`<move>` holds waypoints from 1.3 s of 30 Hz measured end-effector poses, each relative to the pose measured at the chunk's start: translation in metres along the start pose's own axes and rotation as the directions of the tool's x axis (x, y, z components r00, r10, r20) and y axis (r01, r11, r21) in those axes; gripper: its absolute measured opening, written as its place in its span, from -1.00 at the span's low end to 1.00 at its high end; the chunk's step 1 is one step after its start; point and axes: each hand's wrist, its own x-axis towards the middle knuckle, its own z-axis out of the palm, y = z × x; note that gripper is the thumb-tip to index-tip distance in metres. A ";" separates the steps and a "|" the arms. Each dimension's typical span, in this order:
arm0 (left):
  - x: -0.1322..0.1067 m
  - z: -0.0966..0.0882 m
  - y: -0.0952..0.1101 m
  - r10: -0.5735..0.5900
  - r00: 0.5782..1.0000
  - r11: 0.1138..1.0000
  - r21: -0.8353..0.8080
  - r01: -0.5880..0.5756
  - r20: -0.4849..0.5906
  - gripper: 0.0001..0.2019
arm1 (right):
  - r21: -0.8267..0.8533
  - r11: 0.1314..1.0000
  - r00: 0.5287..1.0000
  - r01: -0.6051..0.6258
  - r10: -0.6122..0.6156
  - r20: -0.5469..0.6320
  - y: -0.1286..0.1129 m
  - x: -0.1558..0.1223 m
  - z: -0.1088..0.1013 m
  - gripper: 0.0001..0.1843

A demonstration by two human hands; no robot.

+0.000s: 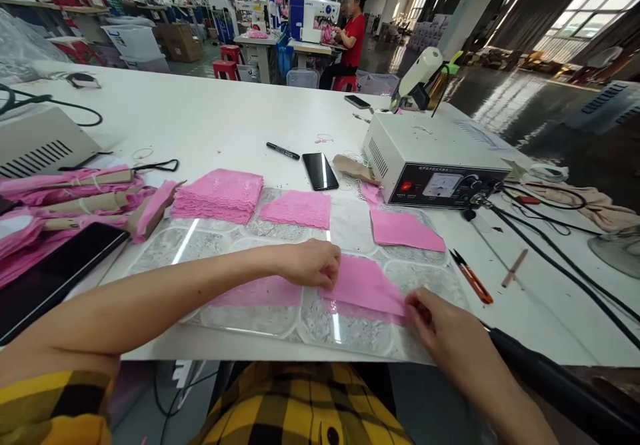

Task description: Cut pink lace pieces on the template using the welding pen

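A flat pink fabric piece is stretched between my two hands, over a transparent panelled plastic sheet. My left hand pinches its left edge with curled fingers. At the lower right corner, my right hand grips it between thumb and fingers. Just beyond lies another pink piece. A low stack of pink pieces and a taller pink stack with scalloped edges rest toward the far left of the sheet. Orange-handled thread snips lie right of the sheet.
A grey power box with a meter and thick black cables stands at right. A phone and a marker lie beyond the stacks. Bundled pink fabric and a black tablet are at left. A person sits at a sewing machine.
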 end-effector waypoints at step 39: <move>0.079 0.076 0.056 0.159 0.963 0.955 0.283 -0.093 -0.218 -0.86 | 0.545 0.790 0.920 -0.282 0.383 -0.079 -0.001 -0.021 0.011 -0.66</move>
